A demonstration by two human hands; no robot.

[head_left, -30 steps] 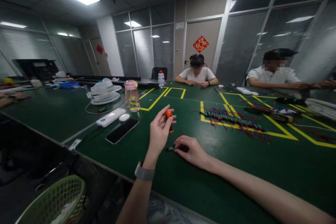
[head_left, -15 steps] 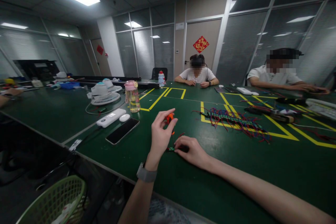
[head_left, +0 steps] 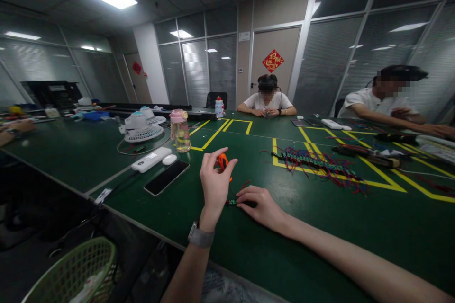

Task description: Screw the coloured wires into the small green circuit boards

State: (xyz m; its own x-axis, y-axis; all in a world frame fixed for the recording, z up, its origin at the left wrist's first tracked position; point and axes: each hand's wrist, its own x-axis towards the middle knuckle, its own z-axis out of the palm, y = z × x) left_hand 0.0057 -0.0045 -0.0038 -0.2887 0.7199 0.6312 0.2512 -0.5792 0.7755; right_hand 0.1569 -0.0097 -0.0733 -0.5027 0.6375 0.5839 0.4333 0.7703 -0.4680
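My left hand (head_left: 214, 183) is raised above the green table (head_left: 302, 246), its thumb and fingers curled round an orange-handled tool (head_left: 222, 161). A thin dark part runs down from this tool towards a small green circuit board (head_left: 232, 202); whether its tip touches the board cannot be made out. At the board's right end, my right hand (head_left: 261, 204) rests low on the table with fingertips pinched on it. A short red wire (head_left: 245, 183) sticks up behind those fingers.
A phone (head_left: 166, 177), a white power strip (head_left: 151, 158) and a pink-lidded bottle (head_left: 180, 130) stand to the left. Several wired circuit boards (head_left: 316, 161) lie in a row at right. Two people sit across the table. A green basket (head_left: 76, 270) stands below the table edge.
My left hand and the orange-handled tool have shifted slightly left. My right hand stays at the board. The person at the far right has turned and stretched an arm further right.
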